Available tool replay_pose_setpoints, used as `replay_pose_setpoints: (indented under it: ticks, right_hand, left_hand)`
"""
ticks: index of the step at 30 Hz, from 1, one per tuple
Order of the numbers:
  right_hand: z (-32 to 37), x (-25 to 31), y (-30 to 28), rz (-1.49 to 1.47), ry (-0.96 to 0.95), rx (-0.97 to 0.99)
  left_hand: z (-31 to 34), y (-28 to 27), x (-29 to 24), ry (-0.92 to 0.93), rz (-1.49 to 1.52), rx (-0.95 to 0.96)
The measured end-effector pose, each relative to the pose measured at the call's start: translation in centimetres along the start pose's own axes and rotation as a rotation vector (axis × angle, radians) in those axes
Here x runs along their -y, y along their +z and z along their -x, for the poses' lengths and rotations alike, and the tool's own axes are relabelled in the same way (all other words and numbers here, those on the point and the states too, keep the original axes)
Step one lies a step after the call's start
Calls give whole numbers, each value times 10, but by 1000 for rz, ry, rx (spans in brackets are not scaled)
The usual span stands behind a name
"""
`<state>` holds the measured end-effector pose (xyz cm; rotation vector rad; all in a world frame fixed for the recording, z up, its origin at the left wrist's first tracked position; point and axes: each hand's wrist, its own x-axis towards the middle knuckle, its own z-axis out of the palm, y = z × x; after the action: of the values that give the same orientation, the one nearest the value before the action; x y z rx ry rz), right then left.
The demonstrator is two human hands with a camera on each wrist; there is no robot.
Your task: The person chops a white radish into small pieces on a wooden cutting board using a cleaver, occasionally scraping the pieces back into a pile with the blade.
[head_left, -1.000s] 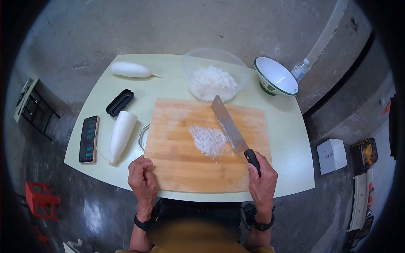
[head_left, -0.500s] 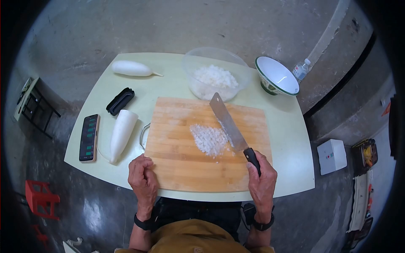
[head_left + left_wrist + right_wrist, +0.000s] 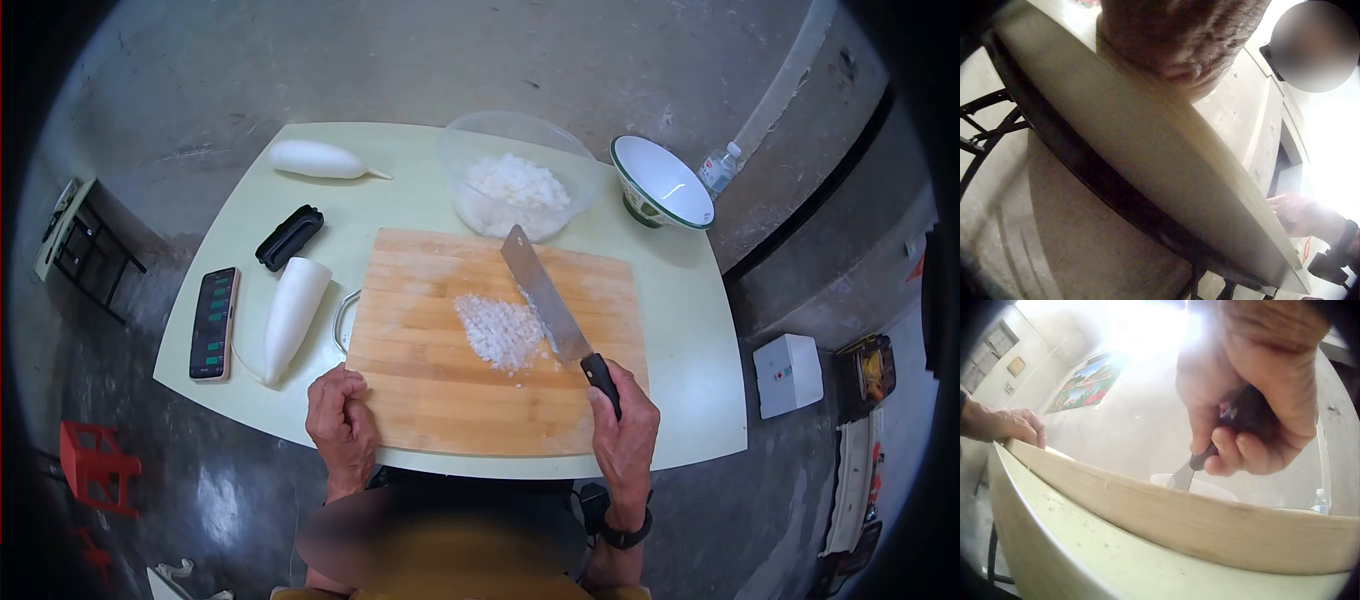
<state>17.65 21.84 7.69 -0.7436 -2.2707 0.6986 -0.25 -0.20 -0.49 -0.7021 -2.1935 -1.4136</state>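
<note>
My right hand [image 3: 626, 428] grips the black handle of a cleaver [image 3: 547, 295], seen close up in the right wrist view. The broad blade points away over the wooden cutting board [image 3: 420, 400], along the right side of a pile of finely chopped white radish [image 3: 500, 332]. White bits cling to the blade. My left hand [image 3: 342, 418], fingers curled, rests at the board's left front corner. Behind the board stands a clear plastic bowl [image 3: 580, 180] with more chopped white pieces [image 3: 515, 185].
On the left lie two whole white radishes, one near [image 3: 294, 315] and one far [image 3: 318, 159], a black open case [image 3: 290, 237] and a phone [image 3: 214, 325]. A metal handle [image 3: 345, 320] pokes out beside the board. A green-rimmed bowl [image 3: 662, 180] and a water bottle [image 3: 719, 167] stand back right.
Both hands, the cleaver and the chopped pile keep their places on the board. Only the head view shifts slightly.
</note>
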Motion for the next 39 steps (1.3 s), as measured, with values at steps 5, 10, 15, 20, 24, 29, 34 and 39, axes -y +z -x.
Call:
replay_pose_setpoints:
  ticks: [5,10,15,20,24,29,34,39]
  right_hand:
    - [0,0,1,-22,35,0]
    - [-1,-2,-2,30,11,30]
    - [4,4,-1,-21,37,60]
    - [6,7,4,-90,-13,27]
    - [2,11,5,5,-27,121]
    - [8,13,9,-67,-27,158]
    - [10,19,8,-89,-62,124]
    - [9,19,10,-64,-60,184]
  left_hand:
    - [0,0,-1,-2,12,-5]
    - [-1,1,-2,-3,19,-11]
    - [-1,0,-1,-3,23,-2]
    - [0,1,0,8,4,-9]
    - [-2,2,0,6,12,-14]
    - [0,1,-1,-12,18,-11]
    - [0,0,0,17,-1,-9]
    - [-2,1,0,26,7,-16]
